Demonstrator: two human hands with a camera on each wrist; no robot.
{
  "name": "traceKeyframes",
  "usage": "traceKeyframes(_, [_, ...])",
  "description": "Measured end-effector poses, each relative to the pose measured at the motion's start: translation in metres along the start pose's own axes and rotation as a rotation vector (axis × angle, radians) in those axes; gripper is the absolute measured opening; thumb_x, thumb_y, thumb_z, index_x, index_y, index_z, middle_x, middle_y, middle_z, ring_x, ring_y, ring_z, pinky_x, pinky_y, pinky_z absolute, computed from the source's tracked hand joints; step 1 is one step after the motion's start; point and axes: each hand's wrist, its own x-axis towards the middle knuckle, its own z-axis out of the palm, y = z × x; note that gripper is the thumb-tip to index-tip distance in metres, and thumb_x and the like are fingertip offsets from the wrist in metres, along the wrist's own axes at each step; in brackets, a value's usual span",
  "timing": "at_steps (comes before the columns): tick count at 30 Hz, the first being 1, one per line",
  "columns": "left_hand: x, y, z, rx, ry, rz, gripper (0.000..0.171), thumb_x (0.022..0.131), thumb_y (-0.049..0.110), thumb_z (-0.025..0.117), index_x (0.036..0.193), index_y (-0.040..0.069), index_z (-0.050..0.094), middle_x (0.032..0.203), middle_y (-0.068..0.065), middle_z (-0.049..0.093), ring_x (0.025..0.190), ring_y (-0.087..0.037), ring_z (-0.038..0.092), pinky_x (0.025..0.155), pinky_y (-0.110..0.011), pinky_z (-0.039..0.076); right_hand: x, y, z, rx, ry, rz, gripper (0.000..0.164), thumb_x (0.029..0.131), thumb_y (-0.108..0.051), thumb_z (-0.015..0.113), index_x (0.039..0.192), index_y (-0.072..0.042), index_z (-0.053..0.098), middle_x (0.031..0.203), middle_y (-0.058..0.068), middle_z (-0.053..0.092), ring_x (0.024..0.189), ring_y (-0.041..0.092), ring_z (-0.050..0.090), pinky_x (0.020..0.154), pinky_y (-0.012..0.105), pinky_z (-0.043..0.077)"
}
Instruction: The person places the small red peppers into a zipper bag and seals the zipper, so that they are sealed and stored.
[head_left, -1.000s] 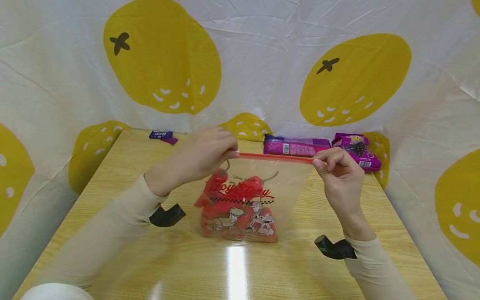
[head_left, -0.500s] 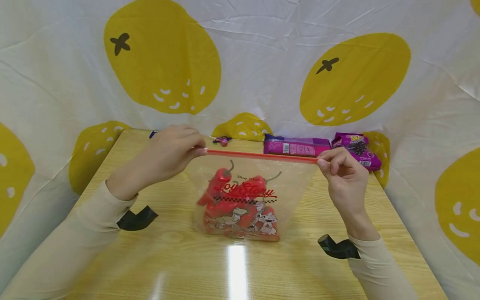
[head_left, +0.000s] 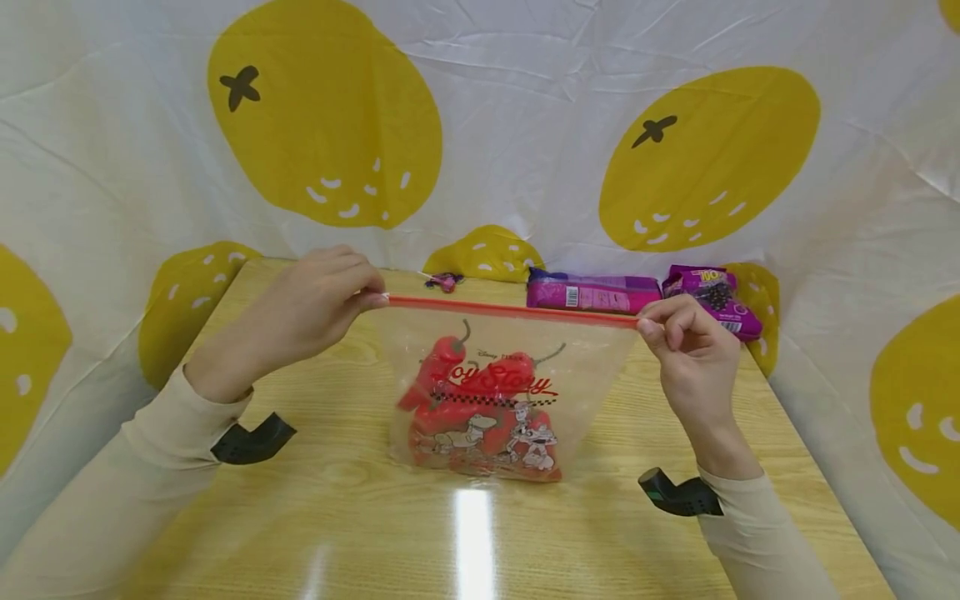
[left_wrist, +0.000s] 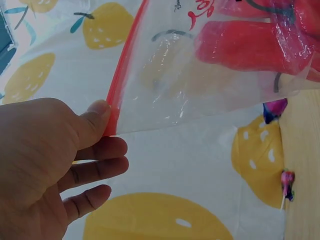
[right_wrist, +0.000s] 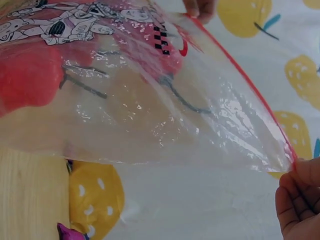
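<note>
A clear zip bag [head_left: 585, 367] with a red zip strip [head_left: 517, 309] and Toy Story print hangs upright over the table, its strip pulled nearly straight. Inside lie several red peppers [head_left: 442, 358] with thin dark green stems. My left hand [head_left: 300, 308] pinches the strip's left end; in the left wrist view the thumb and index finger hold that red corner [left_wrist: 114, 117], the other fingers spread below. The right end is pinched by my right hand [head_left: 693, 367], whose fingers are curled, as the right wrist view shows too.
Along the back of the wooden table [head_left: 360, 517] lie a lollipop [head_left: 446, 282], a flat purple packet [head_left: 600, 292] and a fuller purple bag [head_left: 712, 300]. Behind them hangs a white cloth [head_left: 517, 125] with yellow fruit print.
My left hand has moved left, drawing out a longer stretch of red strip and uncovering the lollipop; it now hides a small blue wrapper. My right hand has shifted slightly right, still gripping its end.
</note>
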Motion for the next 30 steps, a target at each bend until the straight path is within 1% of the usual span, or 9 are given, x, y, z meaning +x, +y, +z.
traceKeyframes(2, [-0.001,0.001,0.001,-0.005,0.005,-0.002,0.011,0.077,0.006,0.069,0.081,0.004,0.059,0.073,-0.003,0.056,0.069,-0.018,0.049,0.065,-0.032,0.041,0.0,-0.002,0.001,-0.043,-0.011,0.023,0.025,0.077,0.019,0.057,0.065,0.009,0.038,0.078,0.016,0.056,0.079,0.022,0.055,0.068,0.023,0.047])
traceKeyframes(5, [-0.003,0.003,0.001,-0.023,0.008,-0.015,0.012,0.077,0.005,0.069,0.082,0.004,0.058,0.073,-0.003,0.055,0.068,-0.017,0.048,0.065,-0.032,0.04,0.0,-0.008,0.006,-0.326,-0.058,0.004,0.012,0.075,0.016,0.062,0.08,0.013,0.051,0.083,0.016,0.054,0.079,0.017,0.051,0.073,0.019,0.043])
traceKeyframes(9, [-0.005,0.007,-0.001,-0.041,0.022,-0.033,0.015,0.074,0.002,0.07,0.082,0.005,0.058,0.073,-0.002,0.054,0.067,-0.016,0.046,0.064,-0.031,0.04,-0.001,-0.021,0.024,-0.727,-0.185,-0.126,0.035,0.074,0.006,0.068,0.109,0.001,0.061,0.072,0.006,0.053,0.064,0.008,0.044,0.059,0.016,0.037])
traceKeyframes(13, [-0.004,0.012,-0.004,-0.052,0.058,-0.009,0.019,0.071,0.0,0.073,0.082,0.004,0.058,0.073,-0.003,0.056,0.066,-0.014,0.046,0.061,-0.028,0.04,-0.004,-0.026,0.055,-0.781,-0.414,-0.133,0.055,0.081,-0.009,0.066,0.132,-0.01,0.047,0.055,-0.01,0.048,0.046,0.0,0.038,0.045,0.018,0.033])
traceKeyframes(17, [-0.004,0.015,-0.004,-0.138,0.075,0.016,0.021,0.068,0.001,0.075,0.081,0.007,0.06,0.074,0.001,0.058,0.065,-0.009,0.047,0.06,-0.022,0.039,-0.005,-0.022,0.076,-0.826,-0.55,-0.091,0.043,0.085,-0.019,0.063,0.126,-0.011,0.052,0.054,-0.013,0.05,0.043,-0.004,0.038,0.042,0.019,0.031])
traceKeyframes(22, [-0.013,0.011,0.001,-0.508,-0.057,-0.176,0.005,0.086,0.012,0.061,0.087,0.012,0.065,0.079,0.005,0.062,0.073,-0.007,0.055,0.067,-0.02,0.043,0.001,-0.021,0.078,-0.62,-0.56,-0.049,0.008,0.085,-0.007,0.062,0.093,-0.009,0.062,0.068,-0.005,0.063,0.053,0.001,0.055,0.048,0.016,0.041])
traceKeyframes(24, [-0.017,0.005,0.009,-0.739,-0.15,-0.317,0.027,0.097,0.024,0.043,0.097,0.007,0.064,0.084,-0.001,0.063,0.079,-0.013,0.059,0.075,-0.024,0.046,0.004,-0.023,0.075,-0.485,-0.548,-0.043,0.012,0.083,0.0,0.061,0.092,-0.008,0.064,0.074,-0.002,0.066,0.061,0.006,0.061,0.055,0.017,0.046])
traceKeyframes(27, [-0.021,-0.003,0.038,-1.053,-0.278,-0.508,0.055,0.1,0.038,0.02,0.115,-0.004,0.052,0.098,-0.015,0.06,0.096,-0.029,0.058,0.086,-0.034,0.046,0.009,-0.028,0.07,-0.291,-0.529,-0.068,0.012,0.083,0.001,0.06,0.093,-0.004,0.064,0.081,0.003,0.066,0.07,0.011,0.062,0.065,0.02,0.048])
traceKeyframes(30, [-0.025,-0.001,0.082,-1.275,-0.361,-0.719,0.067,0.096,0.05,0.02,0.132,-0.005,0.035,0.119,-0.026,0.051,0.111,-0.04,0.05,0.093,-0.044,0.042,0.012,-0.03,0.066,-0.088,-0.507,-0.09,0.011,0.086,-0.004,0.058,0.094,0.002,0.063,0.085,0.004,0.065,0.067,0.01,0.054,0.06,0.02,0.044])
